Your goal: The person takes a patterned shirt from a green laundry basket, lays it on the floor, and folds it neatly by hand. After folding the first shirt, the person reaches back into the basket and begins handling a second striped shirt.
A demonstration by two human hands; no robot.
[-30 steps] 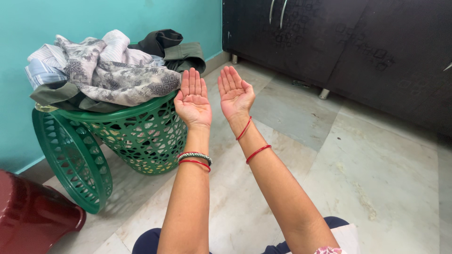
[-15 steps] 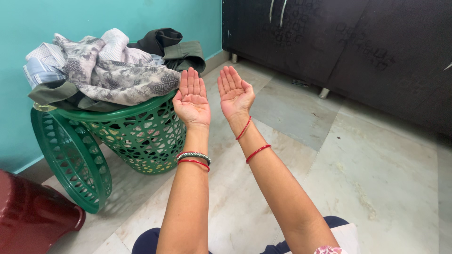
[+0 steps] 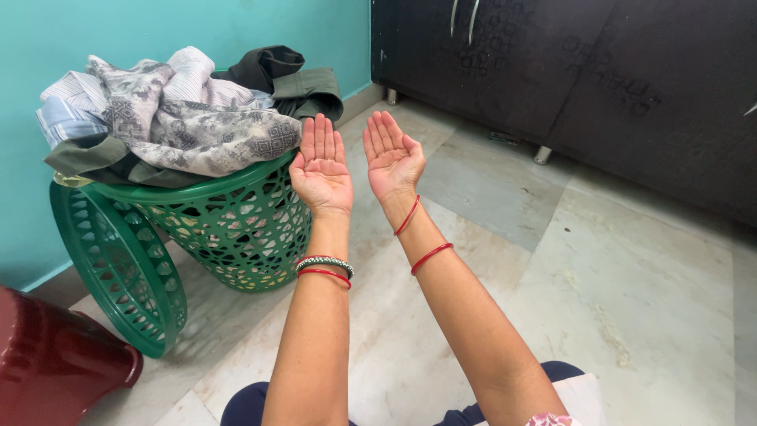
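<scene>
Green perforated plastic forms the laundry basket [image 3: 229,229], which stands on the pale marble floor [image 3: 631,300] against a turquoise wall [image 3: 158,28] and serves here as the landmark. Heaped above the basket's rim lies a pile of clothes [image 3: 181,118]: a grey patterned garment [image 3: 213,138] on top, striped light-blue fabric at the far left, and dark olive pieces toward the back. Leaning on the basket's left side is its green lattice lid [image 3: 118,268], and further left of that a dark red plastic tub [image 3: 55,363].

Just right of the basket's rim, the left hand [image 3: 322,170] is held palm up, fingers straight and together, holding nothing; its fingertips come near the patterned garment without clearly touching it. The right hand [image 3: 392,158], further right of the basket, is likewise flat, spread and empty. Black cabinets [image 3: 591,71] stand beyond.

The garments appear light, soft and limp; they would likely sag when lifted, so a gathered fold or the overhanging edge of the top piece looks the easiest hold.
</scene>
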